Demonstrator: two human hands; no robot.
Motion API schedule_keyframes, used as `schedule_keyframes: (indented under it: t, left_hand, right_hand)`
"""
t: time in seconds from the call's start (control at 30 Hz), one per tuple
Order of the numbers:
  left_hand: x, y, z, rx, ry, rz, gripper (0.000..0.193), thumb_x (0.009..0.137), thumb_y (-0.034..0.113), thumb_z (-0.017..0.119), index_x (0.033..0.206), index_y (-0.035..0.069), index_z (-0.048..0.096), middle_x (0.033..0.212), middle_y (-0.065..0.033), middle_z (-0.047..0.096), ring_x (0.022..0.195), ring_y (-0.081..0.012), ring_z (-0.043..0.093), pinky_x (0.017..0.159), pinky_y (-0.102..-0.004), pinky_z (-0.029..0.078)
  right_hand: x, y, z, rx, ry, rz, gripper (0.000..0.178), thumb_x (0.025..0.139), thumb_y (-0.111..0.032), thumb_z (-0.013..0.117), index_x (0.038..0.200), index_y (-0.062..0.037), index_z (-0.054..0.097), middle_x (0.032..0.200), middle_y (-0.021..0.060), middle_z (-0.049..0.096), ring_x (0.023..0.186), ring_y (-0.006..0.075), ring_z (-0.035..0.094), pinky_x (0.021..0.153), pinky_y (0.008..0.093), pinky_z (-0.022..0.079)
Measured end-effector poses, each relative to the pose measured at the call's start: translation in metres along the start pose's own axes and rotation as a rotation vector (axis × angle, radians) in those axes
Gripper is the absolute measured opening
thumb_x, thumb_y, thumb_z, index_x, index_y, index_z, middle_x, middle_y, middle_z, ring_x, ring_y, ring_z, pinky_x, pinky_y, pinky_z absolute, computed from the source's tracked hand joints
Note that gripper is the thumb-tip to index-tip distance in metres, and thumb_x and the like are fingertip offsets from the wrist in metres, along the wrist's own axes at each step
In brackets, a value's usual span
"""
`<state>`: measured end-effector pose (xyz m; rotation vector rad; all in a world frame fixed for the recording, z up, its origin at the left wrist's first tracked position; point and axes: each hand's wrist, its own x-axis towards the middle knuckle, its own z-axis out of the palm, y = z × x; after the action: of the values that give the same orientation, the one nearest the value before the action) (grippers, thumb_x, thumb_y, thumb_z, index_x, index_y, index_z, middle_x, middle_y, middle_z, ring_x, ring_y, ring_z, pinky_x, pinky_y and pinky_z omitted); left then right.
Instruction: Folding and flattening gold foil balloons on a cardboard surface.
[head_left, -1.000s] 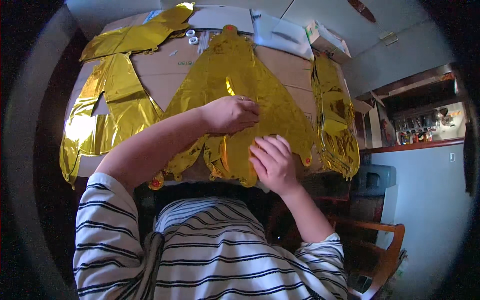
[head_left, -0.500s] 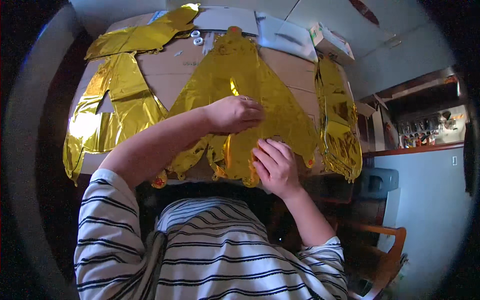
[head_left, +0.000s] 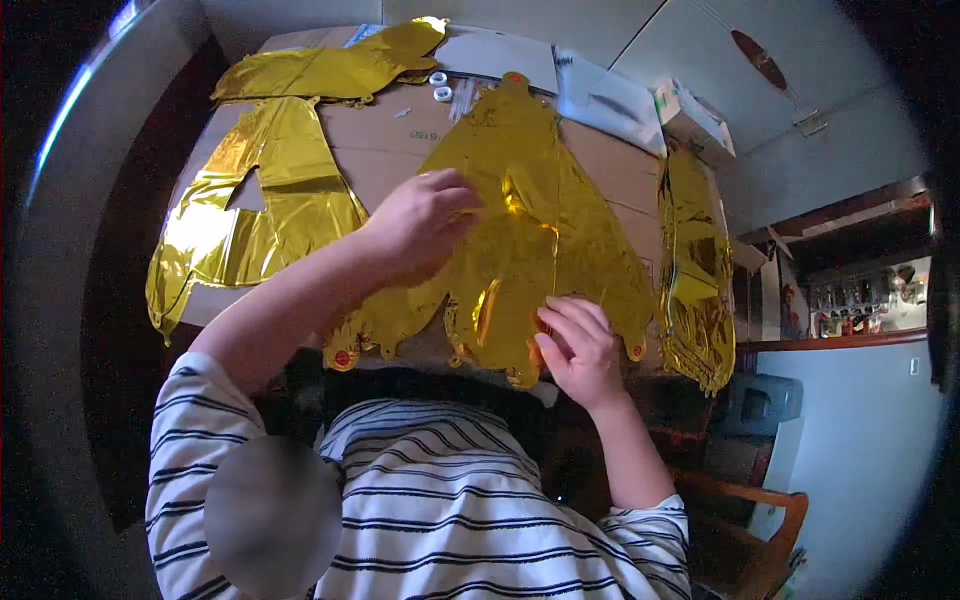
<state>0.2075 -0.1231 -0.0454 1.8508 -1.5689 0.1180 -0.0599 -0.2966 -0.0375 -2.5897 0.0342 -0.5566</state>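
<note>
A flat gold foil balloon, wide at the near end and narrow at the far end, lies in front of me with creases near its middle. My left hand hovers over its left side, fingers curled and somewhat blurred; what they hold, if anything, is hidden. At the near edge, my right hand has its thumb and bent fingers closed on the foil. An upright fold runs up from those fingertips. Small tabs with red round marks show at the foil's corners, one being the near-left tab.
More flat gold foil pieces lie around: an A-shaped one on the left, one at the far left, another on the right. Cardboard covers the table. Two white tape rolls, a box and a wooden chair surround.
My left hand has moved left across the foil. My right hand stays near the front edge, and the foil's middle creases differently. The whole view has shifted slightly.
</note>
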Motion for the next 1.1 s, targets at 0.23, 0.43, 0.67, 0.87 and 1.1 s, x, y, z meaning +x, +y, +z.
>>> schedule_keyframes:
  t: [0.23,0.43,0.67,0.87,1.1]
  left_hand:
    - [-0.063,0.023,-0.037,0.183,-0.01,-0.23,0.036,0.082,0.022,0.073,0.113,0.005,0.067,0.118,-0.0136,0.065,0.113,-0.0347,0.06,0.095,-0.0443,0.05]
    - [-0.078,0.032,-0.044,0.323,-0.059,-0.257,0.041,0.083,0.027,0.074,0.117,0.006,0.065,0.127,-0.0132,0.061,0.121,-0.0345,0.056,0.103,-0.048,0.044]
    - [-0.082,0.028,-0.046,0.316,-0.059,-0.258,0.043,0.082,0.028,0.075,0.119,0.007,0.066,0.129,-0.0131,0.061,0.125,-0.0332,0.054,0.107,-0.0482,0.043]
    - [-0.086,0.027,-0.046,0.324,-0.082,-0.303,0.045,0.082,0.031,0.076,0.12,0.009,0.066,0.131,-0.0123,0.061,0.129,-0.031,0.052,0.112,-0.0513,0.037]
    - [-0.088,0.028,-0.044,0.31,-0.085,-0.344,0.046,0.082,0.032,0.076,0.121,0.011,0.066,0.133,-0.0109,0.06,0.133,-0.0305,0.05,0.114,-0.0535,0.033]
  right_hand:
    - [0.008,0.021,-0.014,0.088,0.126,0.061,0.027,0.086,-0.007,0.072,0.112,-0.0025,0.072,0.125,0.0151,0.068,0.115,0.0296,0.064,0.099,0.0395,0.05]
    - [0.023,0.03,-0.01,-0.189,-0.03,-0.057,0.041,0.088,-0.028,0.072,0.124,-0.009,0.068,0.139,0.0119,0.06,0.13,0.0333,0.053,0.114,0.0503,0.034]
    - [0.028,0.038,0.003,-0.216,-0.128,-0.085,0.045,0.088,-0.034,0.071,0.126,-0.0122,0.066,0.14,0.0095,0.059,0.132,0.0332,0.051,0.116,0.0567,0.028]
    - [0.027,0.033,0.004,-0.254,-0.124,-0.079,0.044,0.088,-0.034,0.071,0.126,-0.0125,0.066,0.139,0.0085,0.059,0.132,0.033,0.05,0.117,0.0564,0.025]
    - [0.026,0.036,0.002,-0.275,-0.136,-0.088,0.045,0.088,-0.034,0.071,0.127,-0.0122,0.065,0.14,0.0084,0.059,0.132,0.0333,0.05,0.117,0.0571,0.026]
